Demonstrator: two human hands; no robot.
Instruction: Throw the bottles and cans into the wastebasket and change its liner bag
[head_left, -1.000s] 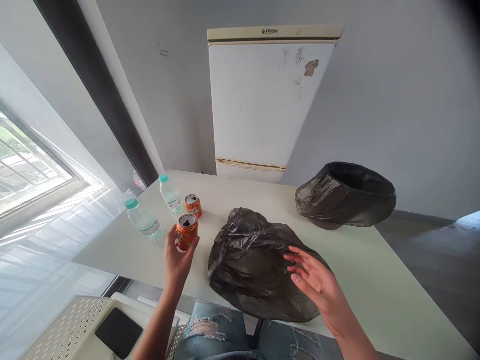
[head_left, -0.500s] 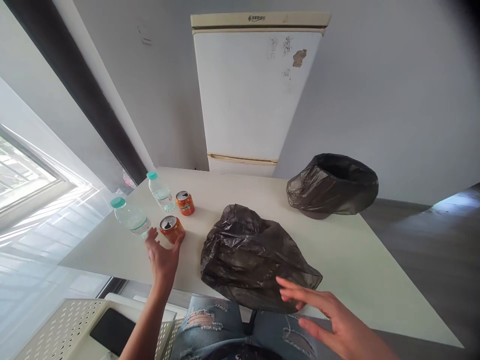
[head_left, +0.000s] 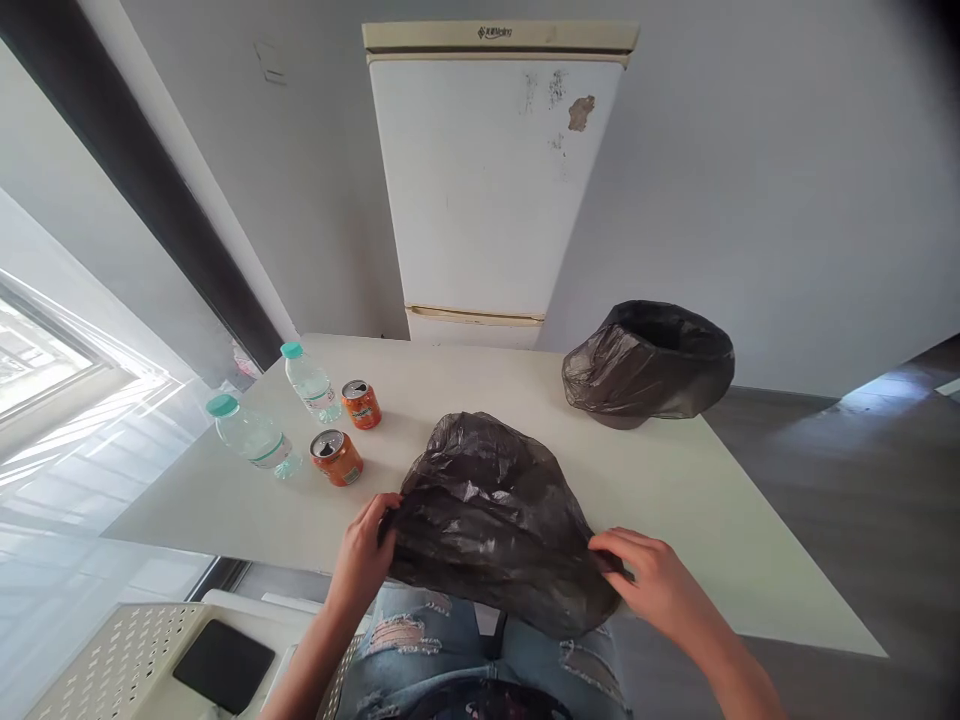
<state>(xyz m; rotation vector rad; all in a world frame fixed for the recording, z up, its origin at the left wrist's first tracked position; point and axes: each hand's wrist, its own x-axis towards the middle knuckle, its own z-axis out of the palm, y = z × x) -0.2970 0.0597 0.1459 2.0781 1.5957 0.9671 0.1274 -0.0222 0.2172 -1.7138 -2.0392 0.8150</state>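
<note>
- Nearest, a person sits at a white tabletop (head_left: 720,540), torn jeans below its near edge.
- The left hand (head_left: 365,556) pinches the left edge of a crumpled black plastic bag (head_left: 487,520); the right hand (head_left: 651,578) grips its right edge. The bag lies on the tabletop's near edge, partly overhanging the lap.
- Risk: thin film could tear or slip from the fingers if tugged hard.
- Just left and farther, an opened orange can (head_left: 337,457) stands near the left hand; a swinging bag or elbow might tip it.
- Beyond it, a second orange can (head_left: 361,404) and two water bottles (head_left: 251,436).
- Far right, another black bag (head_left: 651,362), mouth open. A fridge (head_left: 491,180) stands behind.
</note>
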